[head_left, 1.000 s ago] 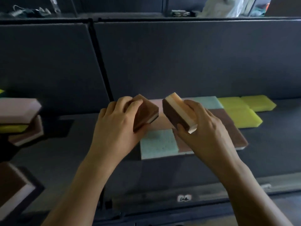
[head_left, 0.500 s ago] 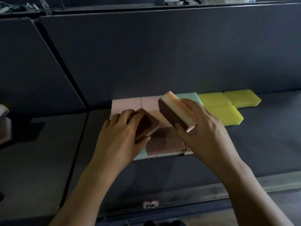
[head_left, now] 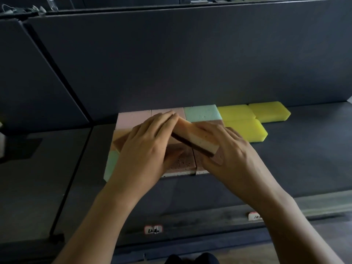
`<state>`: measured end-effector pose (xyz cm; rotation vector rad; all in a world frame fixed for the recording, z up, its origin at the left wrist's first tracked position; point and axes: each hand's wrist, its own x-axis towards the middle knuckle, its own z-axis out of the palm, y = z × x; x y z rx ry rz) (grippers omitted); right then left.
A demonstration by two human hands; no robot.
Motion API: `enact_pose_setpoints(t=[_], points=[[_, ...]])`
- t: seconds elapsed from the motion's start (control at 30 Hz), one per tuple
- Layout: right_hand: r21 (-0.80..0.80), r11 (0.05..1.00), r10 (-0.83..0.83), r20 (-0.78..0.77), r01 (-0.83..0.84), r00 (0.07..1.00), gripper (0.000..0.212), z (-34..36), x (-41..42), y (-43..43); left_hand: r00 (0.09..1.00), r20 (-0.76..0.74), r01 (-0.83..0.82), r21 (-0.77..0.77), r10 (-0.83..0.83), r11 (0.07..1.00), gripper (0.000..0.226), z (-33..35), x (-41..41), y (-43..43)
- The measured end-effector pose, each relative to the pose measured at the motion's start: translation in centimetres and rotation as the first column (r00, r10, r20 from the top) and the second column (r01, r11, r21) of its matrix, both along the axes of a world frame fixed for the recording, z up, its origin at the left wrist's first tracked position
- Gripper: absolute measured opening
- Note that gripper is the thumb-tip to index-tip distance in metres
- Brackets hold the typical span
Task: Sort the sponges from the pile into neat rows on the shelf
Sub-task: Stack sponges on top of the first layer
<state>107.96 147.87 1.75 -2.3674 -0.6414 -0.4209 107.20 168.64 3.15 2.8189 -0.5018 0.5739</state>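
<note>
Gripping layered sponge (head_left: 198, 140), right hand (head_left: 234, 155), shelf (head_left: 304, 159) holding sponge rows (head_left: 236, 113)

Sponges (head_left: 236, 113) laid in rows on shelf (head_left: 304, 149), back row against rear panel (head_left: 190, 63); tilted sponge (head_left: 200, 139) held above front row, between left hand (head_left: 144, 147) and right hand (head_left: 232, 157).

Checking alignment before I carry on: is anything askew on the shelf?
Yes. The brown sponge under the left hand looks rotated against its neighbours, and the right hand holds a layered sponge tilted above the front row, not yet flat.
</note>
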Motion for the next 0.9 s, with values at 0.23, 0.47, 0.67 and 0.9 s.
enact_pose_setpoints(t=[0.23, 0.47, 0.67, 0.9], points=[[-0.105, 0.987, 0.123, 0.015, -0.121, 0.992, 0.06, 0.0, -0.4, -2.5, 0.992, 0.038, 0.122, -0.105, -0.119, 0.987, 0.06, 0.1, -1.2, -1.9], [-0.074, 0.992, 0.099, -0.094, -0.106, 0.991, 0.067, -0.9, -0.2, -3.5, 0.987, 0.092, 0.143, -0.117, -0.133, 0.983, 0.047, -1.5, -3.0, -3.3], [-0.109, 0.977, 0.18, -0.049, -0.185, 0.982, 0.064, -1.0, -0.3, -3.2, 0.989, -0.049, 0.134, -0.138, -0.142, 0.981, 0.058, -2.0, -3.6, -2.2], [-0.134, 0.961, 0.249, 0.024, -0.243, 0.968, 0.062, -0.4, -0.2, -2.4, 0.974, -0.134, 0.148, -0.247, -0.185, 0.958, 0.079, -1.1, -2.6, -0.3]])
